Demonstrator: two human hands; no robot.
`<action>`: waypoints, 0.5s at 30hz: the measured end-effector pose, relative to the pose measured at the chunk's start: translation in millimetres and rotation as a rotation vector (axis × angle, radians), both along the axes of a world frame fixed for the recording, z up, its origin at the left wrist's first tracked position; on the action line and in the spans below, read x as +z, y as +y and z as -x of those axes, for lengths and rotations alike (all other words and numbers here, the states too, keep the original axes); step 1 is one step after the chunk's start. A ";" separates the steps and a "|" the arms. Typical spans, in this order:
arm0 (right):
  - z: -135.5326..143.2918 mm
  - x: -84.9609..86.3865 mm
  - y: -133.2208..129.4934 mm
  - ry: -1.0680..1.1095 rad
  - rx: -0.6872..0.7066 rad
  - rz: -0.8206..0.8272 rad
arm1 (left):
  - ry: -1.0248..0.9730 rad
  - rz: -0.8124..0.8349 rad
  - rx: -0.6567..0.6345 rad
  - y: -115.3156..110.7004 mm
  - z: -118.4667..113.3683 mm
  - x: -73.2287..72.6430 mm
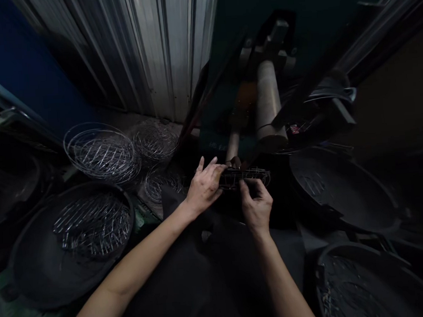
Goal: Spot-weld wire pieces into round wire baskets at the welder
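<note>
A round frame of thin metal wire (230, 179) is held on edge in front of me, below the metal rod (233, 145) of a machine. At its left end, my left hand (205, 185) grips the frame between thumb and fingers, with some fingertips raised. My right hand (257, 206) pinches the near side of the frame, right of the rod's tip. The fingers hide part of the wire, and low light blurs the contact points.
The dark green machine has a thick metal cylinder (268, 97). Finished-looking wire racks (103, 153) are stacked on the floor at left. A black basin (28, 270) holds bent wire pieces (93, 223). More black basins (358, 207) stand at right. Behind is a corrugated metal wall (150, 47).
</note>
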State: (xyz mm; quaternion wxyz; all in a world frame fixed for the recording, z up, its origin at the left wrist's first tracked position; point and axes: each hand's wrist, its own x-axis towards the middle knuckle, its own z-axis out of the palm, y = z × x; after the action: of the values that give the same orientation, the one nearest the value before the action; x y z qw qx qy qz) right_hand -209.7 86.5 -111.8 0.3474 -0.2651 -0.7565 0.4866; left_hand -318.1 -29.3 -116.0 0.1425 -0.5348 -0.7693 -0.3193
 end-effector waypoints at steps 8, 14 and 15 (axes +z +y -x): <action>1.8 -1.4 -2.6 0.027 0.009 0.002 | 0.066 0.011 0.033 0.0 4.3 -3.1; 4.9 2.0 -11.9 0.053 0.026 0.020 | 0.079 0.014 0.049 1.4 7.0 -7.7; 1.1 4.8 -12.2 0.045 0.016 -0.001 | 0.073 0.019 0.045 0.9 7.5 -6.5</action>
State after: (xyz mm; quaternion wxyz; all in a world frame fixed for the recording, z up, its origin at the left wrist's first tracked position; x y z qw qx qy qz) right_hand -210.7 74.4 -107.0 0.3605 -0.2480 -0.7509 0.4948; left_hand -325.7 -28.3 -122.5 0.1727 -0.5301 -0.7782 -0.2890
